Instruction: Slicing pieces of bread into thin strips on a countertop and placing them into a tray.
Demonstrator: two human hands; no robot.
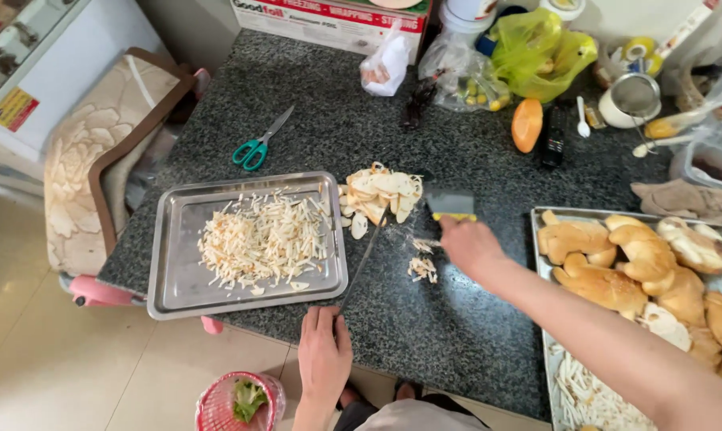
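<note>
Two steel trays (pixel 169 239), shreds and bread inside; right hand (pixel 468 243) fingers around scraper (pixel 450 204), left hand (pixel 323 351) flat, empty.

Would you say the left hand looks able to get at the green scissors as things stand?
Probably yes: the left hand rests free on the counter edge, and the scissors lie in the open beyond the steel tray, so it would only have to reach over the tray.

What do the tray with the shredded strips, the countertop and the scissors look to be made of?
Tray: likely stainless steel, silvery brushed sheen, rolled rim. Countertop: looks like polished granite, dark with pale speckles. Scissors: grey metal blades, teal handles that look plastic.
</note>
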